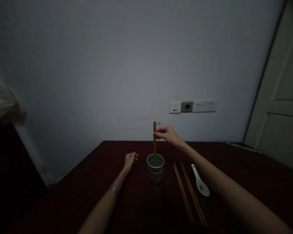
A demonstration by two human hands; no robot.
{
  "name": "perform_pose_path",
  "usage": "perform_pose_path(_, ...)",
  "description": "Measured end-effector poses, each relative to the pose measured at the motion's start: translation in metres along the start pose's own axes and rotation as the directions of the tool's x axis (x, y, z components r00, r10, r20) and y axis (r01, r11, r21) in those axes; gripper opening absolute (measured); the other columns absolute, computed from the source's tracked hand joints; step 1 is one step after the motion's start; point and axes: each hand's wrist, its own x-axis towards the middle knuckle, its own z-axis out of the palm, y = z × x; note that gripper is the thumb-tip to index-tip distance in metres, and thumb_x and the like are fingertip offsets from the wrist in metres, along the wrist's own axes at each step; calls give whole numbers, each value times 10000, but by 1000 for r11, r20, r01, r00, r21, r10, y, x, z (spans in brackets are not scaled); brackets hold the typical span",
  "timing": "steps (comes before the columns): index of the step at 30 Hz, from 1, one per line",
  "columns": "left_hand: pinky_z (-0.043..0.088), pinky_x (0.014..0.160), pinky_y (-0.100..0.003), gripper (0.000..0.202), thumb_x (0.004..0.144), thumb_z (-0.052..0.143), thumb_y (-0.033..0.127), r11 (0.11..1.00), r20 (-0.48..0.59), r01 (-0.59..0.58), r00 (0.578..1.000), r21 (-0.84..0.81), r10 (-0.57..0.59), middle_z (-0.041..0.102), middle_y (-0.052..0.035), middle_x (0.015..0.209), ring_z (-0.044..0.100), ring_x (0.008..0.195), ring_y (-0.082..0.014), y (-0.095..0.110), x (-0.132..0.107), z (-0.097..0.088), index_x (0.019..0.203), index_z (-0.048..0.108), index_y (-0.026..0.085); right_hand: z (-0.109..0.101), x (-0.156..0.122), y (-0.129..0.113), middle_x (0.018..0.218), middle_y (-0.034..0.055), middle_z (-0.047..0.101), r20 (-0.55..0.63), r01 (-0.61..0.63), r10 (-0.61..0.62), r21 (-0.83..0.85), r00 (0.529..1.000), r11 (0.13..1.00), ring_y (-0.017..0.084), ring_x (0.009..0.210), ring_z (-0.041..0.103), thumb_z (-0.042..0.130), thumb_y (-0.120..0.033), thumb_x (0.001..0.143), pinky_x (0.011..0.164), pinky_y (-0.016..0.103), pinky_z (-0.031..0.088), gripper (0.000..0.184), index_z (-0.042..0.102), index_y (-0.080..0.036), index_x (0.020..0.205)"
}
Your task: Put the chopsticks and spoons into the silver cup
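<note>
A grey cup-shaped holder [155, 169] stands on the dark red table [136, 208]. My right hand [166, 134] pinches the upper part of brown chopsticks [154, 143] that stand upright with their lower ends inside the holder. My left hand [130, 161] rests on the table just left of the holder, fingers loosely curled, holding nothing that shows. A bracelet sits on my left wrist.
Two more pairs of chopsticks [188, 193] lie on the table right of the holder, with a white ceramic spoon [199, 182] beside them. Wall sockets [192, 106] are on the wall behind. A door [280, 107] stands at the right.
</note>
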Motion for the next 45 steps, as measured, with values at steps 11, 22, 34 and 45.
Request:
perform_pose_path(11,238,335,-186,410,745,383,438,998,21,-35,999,46,34,467,4,452,363,354,-74,-3,-1,0,621,590,106,7,-2,5,636,48,626,38,30,-27,-71,999,997,131,577,579,652,-376,644,567,262,478,280,629,-107,713)
perform_pose_path(22,249,347,-186,419,748,372,439,998,23,-42,999,52,41,472,4,445,369,353,-73,-5,1,0,622,591,105,12,-2,19,659,51,637,-8,31,-32,-122,999,992,150,614,579,653,-371,621,582,257,432,277,630,-105,695)
perform_pose_path(34,246,338,-185,427,749,369,447,998,30,-47,999,45,46,477,3,447,370,353,-75,-8,3,0,626,593,106,17,-1,35,637,37,627,0,3,-3,-135,1000,991,138,588,558,640,-353,628,575,255,413,250,632,-114,697)
perform_pose_path(45,243,335,-181,417,752,373,437,998,28,-39,999,49,38,481,3,450,375,354,-74,-11,5,0,626,594,107,21,-4,45,637,28,612,15,0,2,-143,1000,990,130,589,534,637,-342,633,569,247,390,238,627,-112,693)
